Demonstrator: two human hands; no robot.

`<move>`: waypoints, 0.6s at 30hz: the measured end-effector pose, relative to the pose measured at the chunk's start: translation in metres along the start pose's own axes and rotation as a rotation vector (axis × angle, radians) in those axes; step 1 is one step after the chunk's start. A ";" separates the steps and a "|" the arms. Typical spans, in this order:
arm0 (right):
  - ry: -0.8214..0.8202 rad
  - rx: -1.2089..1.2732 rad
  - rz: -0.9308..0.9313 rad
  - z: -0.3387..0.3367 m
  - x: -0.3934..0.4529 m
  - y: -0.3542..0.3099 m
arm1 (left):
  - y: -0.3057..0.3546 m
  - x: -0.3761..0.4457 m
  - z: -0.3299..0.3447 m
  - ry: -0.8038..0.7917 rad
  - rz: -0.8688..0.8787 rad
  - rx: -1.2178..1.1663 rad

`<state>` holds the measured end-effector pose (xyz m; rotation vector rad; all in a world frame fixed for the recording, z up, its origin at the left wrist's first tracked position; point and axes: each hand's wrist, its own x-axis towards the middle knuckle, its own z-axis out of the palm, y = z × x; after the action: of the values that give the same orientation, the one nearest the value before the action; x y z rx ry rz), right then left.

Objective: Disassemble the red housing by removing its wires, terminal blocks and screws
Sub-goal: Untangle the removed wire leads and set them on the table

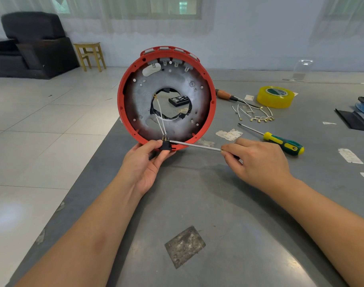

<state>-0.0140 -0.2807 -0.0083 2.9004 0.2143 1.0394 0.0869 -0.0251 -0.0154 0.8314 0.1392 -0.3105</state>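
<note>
Grey worktop (197,193): red housing (206,129) stands on edge. Left hand (145,160) fingers pinch black terminal block (166,146) at its lower rim; right hand (257,160) fingers grip a screwdriver (194,145), tip at the block. I judge wire release in hand; next needs steady prying.

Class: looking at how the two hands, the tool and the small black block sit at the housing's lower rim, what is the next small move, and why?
Probably lever the tool tip gently against the brass terminals, since the left hand pinches the black block at the red housing rim, white wires are still attached to it, and the right hand holds the shaft there.
</note>
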 end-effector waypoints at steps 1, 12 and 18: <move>0.001 0.004 0.014 0.001 -0.001 -0.002 | 0.000 0.000 0.000 0.003 0.001 -0.004; 0.019 0.047 0.112 0.004 -0.002 -0.012 | -0.003 0.004 -0.006 -0.003 0.037 -0.072; 0.029 -0.004 0.055 -0.002 -0.002 -0.001 | -0.008 0.005 -0.007 -0.001 0.126 -0.014</move>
<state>-0.0173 -0.2798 -0.0083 2.9052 0.1339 1.0897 0.0892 -0.0262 -0.0267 0.8223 0.0876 -0.1913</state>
